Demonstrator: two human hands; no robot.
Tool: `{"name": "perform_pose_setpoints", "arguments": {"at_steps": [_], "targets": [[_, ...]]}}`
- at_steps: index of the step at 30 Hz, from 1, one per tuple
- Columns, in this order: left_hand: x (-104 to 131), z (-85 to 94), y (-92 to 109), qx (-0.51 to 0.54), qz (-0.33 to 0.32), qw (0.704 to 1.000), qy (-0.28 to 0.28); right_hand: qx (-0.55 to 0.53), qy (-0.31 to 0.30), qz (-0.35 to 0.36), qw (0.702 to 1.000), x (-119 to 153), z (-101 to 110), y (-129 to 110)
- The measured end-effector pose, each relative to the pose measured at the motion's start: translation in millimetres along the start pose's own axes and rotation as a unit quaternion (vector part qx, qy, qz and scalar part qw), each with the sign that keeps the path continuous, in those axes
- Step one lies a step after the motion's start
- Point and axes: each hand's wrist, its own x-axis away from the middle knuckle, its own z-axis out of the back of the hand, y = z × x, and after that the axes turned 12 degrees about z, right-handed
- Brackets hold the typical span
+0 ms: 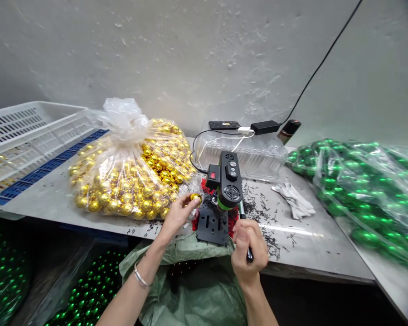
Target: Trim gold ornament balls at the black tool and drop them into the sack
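Between its fingertips, my left hand (181, 213) holds a shiny gold ball ornament (196, 197), just left of a small black bench press (230, 181). My right hand (250, 246) is wrapped round the lever handle (250, 256), which slopes down at the press's right side. The press has a dark slotted base plate (212, 226), a red switch on its left and a green ring under its head. Whatever sits beneath the head is mostly hidden. Close behind my left hand lies a clear plastic bag (122, 167) full of gold balls.
Green balls fill a plastic bag (370, 181) on the right. White gloves (295, 201) and scattered black bits lie on the table. Behind the press stand clear plastic trays (255, 154) with a power adapter (265, 127) on top. A white crate (37, 131) is at left; a green sack (190, 294) hangs below.
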Motion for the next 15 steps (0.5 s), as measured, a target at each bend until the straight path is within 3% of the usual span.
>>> {"name": "perform_pose_setpoints", "arguments": {"at_steps": [2, 5, 10, 15], "targets": [[12.9, -12.1, -12.8, 0.098, 0.057, 0.993, -0.029, 0.001, 0.002, -0.005, 1.0, 0.1, -0.1, -0.1], [20.3, -29.3, -30.6, 0.116, 0.078, 0.99, -0.032, 0.004, -0.004, 0.002, 1.0, -0.6, 0.5, -0.4], [19.0, -44.6, -47.5, -0.018, 0.011, 1.0, 0.019, 0.01, -0.008, 0.012, 1.0, -1.8, 1.6, -0.7], [19.6, -51.5, -53.2, -0.107, -0.063, 0.99, 0.072, 0.008, -0.007, 0.009, 1.0, -0.3, 1.1, 0.0]]}}
